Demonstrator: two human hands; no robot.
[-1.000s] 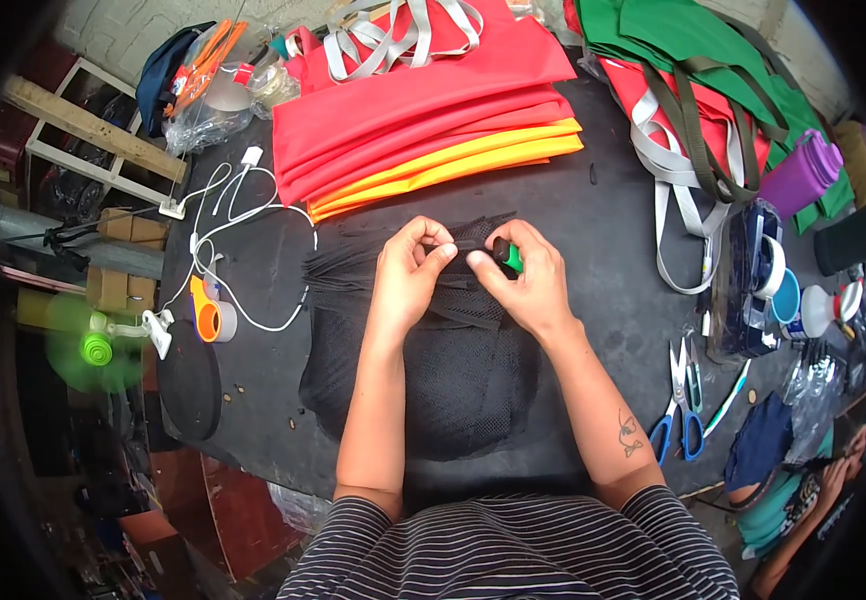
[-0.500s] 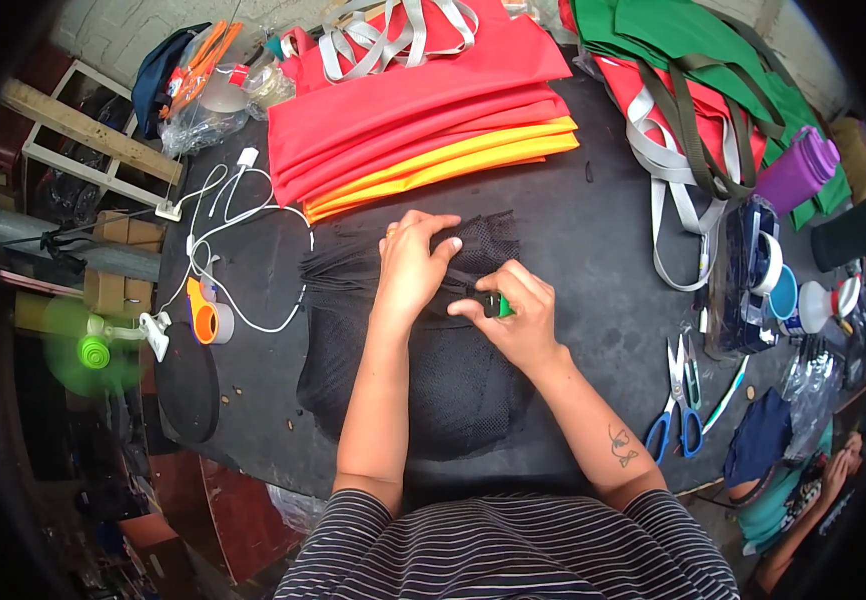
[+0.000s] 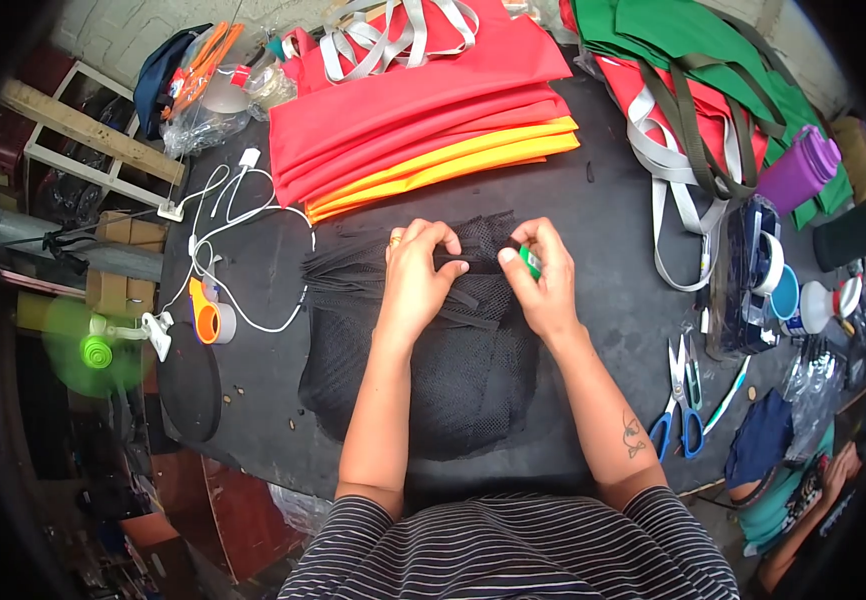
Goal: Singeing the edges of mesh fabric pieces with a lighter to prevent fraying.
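A black mesh bag lies on the dark table in front of me, its gathered top edge and thin black straps bunched toward the far side. My left hand is curled over that gathered edge, thumb and forefinger closing on the black fabric. Just right of it, my right hand holds a small green lighter with a dark end, between thumb and fingers above the mesh. The fingers partly cover the lighter, and no flame shows.
Folded red and yellow bags are stacked beyond the mesh. A white cable and orange tape dispenser lie left. Blue-handled scissors lie right, near a purple bottle. A green fan spins at far left.
My right hand has moved right and slightly away from me with the lighter, apart from the left hand. The left forefinger has curled in, and black strap ends now show between the hands.
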